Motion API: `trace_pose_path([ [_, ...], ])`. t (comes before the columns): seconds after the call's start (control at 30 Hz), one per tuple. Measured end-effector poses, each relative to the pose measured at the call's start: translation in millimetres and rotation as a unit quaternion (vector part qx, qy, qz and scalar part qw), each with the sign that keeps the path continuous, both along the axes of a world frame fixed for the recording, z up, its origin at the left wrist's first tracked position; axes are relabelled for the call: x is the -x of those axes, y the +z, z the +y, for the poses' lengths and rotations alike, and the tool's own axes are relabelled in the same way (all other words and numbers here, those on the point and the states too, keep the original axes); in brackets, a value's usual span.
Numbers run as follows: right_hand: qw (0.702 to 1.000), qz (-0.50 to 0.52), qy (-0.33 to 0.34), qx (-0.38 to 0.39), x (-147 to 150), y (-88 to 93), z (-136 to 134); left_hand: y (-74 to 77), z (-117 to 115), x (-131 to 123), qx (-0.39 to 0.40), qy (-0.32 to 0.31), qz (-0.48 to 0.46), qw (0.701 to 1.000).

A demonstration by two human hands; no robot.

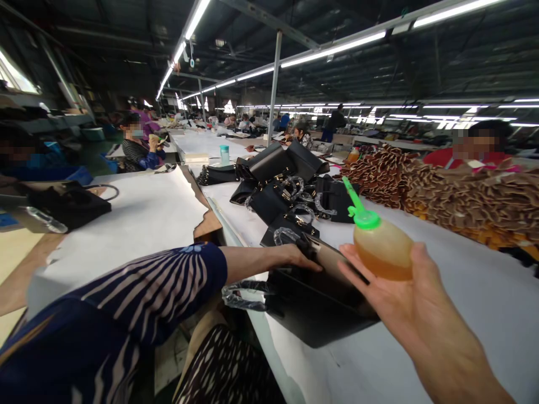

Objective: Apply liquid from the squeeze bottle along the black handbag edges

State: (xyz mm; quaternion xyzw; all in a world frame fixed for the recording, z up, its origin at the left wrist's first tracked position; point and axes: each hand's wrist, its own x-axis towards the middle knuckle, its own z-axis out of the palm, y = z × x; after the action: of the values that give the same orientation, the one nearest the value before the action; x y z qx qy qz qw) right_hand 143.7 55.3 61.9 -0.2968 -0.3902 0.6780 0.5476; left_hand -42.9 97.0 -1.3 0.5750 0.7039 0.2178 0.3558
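My right hand [421, 303] holds a squeeze bottle [381, 252] between thumb and fingers. The bottle is clear plastic with a bright green cap and nozzle, part filled with amber liquid, and its nozzle points up and left. Below and left of it, a black handbag [311, 308] lies tilted on the table's near edge with its mouth open. One handle of the bag, wrapped in clear plastic [246, 295], sticks out to the left. My left hand [295, 258] grips the upper rim of the bag; its thumb is hidden.
More black handbags [269, 199] with wrapped handles are heaped behind. Stacks of brown pieces [458, 193] line the right side of the white-covered table [455, 269]. A turquoise-lidded bottle [224, 154] stands farther back. Co-workers sit left and right; another black bag [67, 205] lies left.
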Motion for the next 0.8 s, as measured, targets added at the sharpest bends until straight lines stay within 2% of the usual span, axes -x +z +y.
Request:
trace_pose_path([
  [0.1,1.000,0.002,-0.008,0.002,-2,1.2,0,-14.0,-1,-4,-0.015,0.029,0.037,0.999],
  [0.17,1.000,0.005,-0.006,0.003,-2,2.2,-1,-19.9,-3,-7,-0.056,0.035,0.049,0.997],
  [0.3,1.000,0.005,-0.003,-0.002,0,3.8,-1,-27.4,-1,-9,-0.105,0.024,0.065,0.992],
  [0.47,1.000,0.011,-0.024,0.000,2,3.3,-3,-34.8,1,-6,-0.122,0.035,0.042,0.991],
  [0.67,0.998,0.012,-0.069,0.005,1,0.6,-5,-32.3,-11,-3,-0.167,0.025,-0.020,0.985],
  [0.8,0.997,0.020,-0.075,0.013,1,1.0,-11,-23.2,-12,-12,-0.134,0.006,-0.050,0.990],
])
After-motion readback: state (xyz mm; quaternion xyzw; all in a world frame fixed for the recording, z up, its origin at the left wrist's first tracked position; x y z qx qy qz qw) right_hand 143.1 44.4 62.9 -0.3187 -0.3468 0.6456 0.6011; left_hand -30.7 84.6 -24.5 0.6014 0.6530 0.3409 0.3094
